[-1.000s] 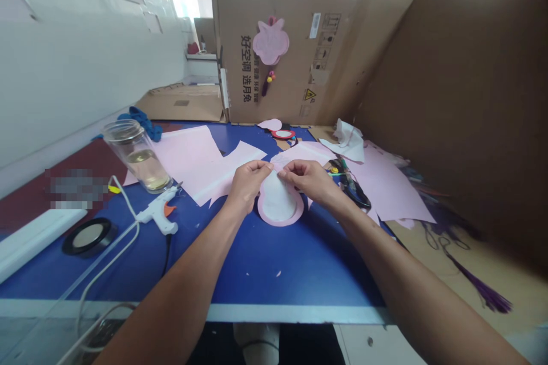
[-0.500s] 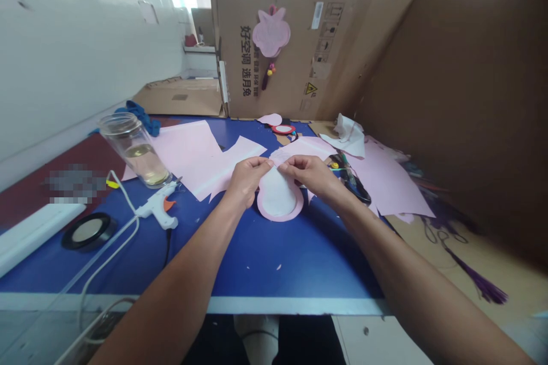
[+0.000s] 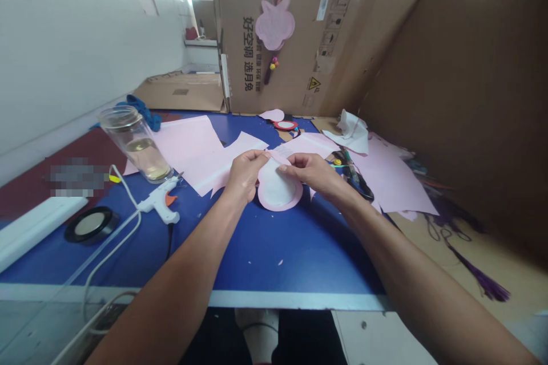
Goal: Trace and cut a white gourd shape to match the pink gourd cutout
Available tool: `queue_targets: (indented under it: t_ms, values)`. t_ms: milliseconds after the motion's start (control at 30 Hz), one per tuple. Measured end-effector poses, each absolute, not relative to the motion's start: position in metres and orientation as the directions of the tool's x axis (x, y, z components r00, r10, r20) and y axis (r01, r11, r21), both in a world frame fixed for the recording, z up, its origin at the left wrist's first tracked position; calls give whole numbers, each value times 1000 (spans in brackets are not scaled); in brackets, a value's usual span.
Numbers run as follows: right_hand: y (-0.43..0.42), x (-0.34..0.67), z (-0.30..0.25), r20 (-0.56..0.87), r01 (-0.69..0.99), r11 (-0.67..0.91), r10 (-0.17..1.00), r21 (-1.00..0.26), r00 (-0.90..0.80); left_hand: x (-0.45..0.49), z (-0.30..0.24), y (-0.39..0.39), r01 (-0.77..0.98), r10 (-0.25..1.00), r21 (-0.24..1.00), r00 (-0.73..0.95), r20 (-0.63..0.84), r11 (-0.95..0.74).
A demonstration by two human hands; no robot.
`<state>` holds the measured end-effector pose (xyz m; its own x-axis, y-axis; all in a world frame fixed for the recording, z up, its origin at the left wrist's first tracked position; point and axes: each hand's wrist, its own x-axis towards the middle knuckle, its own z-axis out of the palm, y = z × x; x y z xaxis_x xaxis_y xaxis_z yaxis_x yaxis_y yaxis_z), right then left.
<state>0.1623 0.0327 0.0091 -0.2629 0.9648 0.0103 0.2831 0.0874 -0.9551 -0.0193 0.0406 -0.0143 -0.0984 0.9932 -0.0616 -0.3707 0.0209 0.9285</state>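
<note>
Between my hands is a pink gourd-shaped paper cutout [image 3: 280, 205] with a white inner layer [image 3: 278, 182] lying over its middle. My left hand [image 3: 248, 174] pinches the cutout's upper left edge between thumb and fingers. On the other side, my right hand [image 3: 310, 171] is closed at the upper right edge, its thumb lying over the white layer. Fingers partly hide the narrow top. Pink paper sheets [image 3: 205, 165] spread behind my left hand, and a dark pouch with tools [image 3: 357, 179] lies just right of my right hand.
At left are a white glue gun [image 3: 160, 202] with its cord, a glass jar [image 3: 145, 148] part full of liquid, and black tape [image 3: 91, 225]. A pink ornament [image 3: 275, 23] hangs on the cardboard wall [image 3: 295, 80]. A purple tassel [image 3: 483, 279] lies at right.
My right hand has shifted slightly right and away from my left, so the fingertips are farther apart. The cutout is turned a little, and the whole view has tilted slightly down.
</note>
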Motion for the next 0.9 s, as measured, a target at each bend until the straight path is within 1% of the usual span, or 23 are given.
queue_targets:
  t_ms: [267, 467, 633, 800, 900]
  values:
    - [37, 164, 4, 10, 249, 76, 966, -966, -257, -21, -13, 41, -356, 994, 932, -63, -93, 65]
    - [38, 165, 4, 15, 211, 74, 964, -975, -267, -25, -12, 40, -331, 994, 937, 38, -101, 108]
    - [42, 172, 5, 9, 245, 55, 983, -968, -184, -27, -10, 40, -301, 982, 938, 127, -138, 170]
    - [49, 182, 3, 6, 195, 30, 993, -980, -122, -29, -9, 39, -289, 967, 935, 209, -147, 205]
    - [50, 185, 4, 24, 195, 46, 993, -980, -115, -28, -9, 37, -266, 964, 941, 217, -153, 210]
